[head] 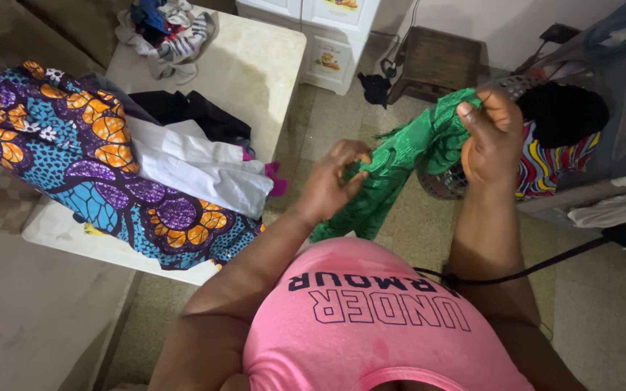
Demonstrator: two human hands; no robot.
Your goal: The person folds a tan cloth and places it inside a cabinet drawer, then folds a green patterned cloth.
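On the left, a pale surface [255, 65] carries a large patterned cloth [74, 159] in blue, purple and orange, with a white garment [204, 174] and a black garment [190, 108] lying on it. At its far end lies a heap of mixed clothes [168, 32]. A small wooden stool [436, 61] stands far right, beside a white cabinet [327, 36].

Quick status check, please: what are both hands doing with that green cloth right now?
Left hand gripping green cloth low. Right hand pinching its top end, raised. Cloth stretched between them, above the floor. Nothing blocking; table piled with clothes alongside.
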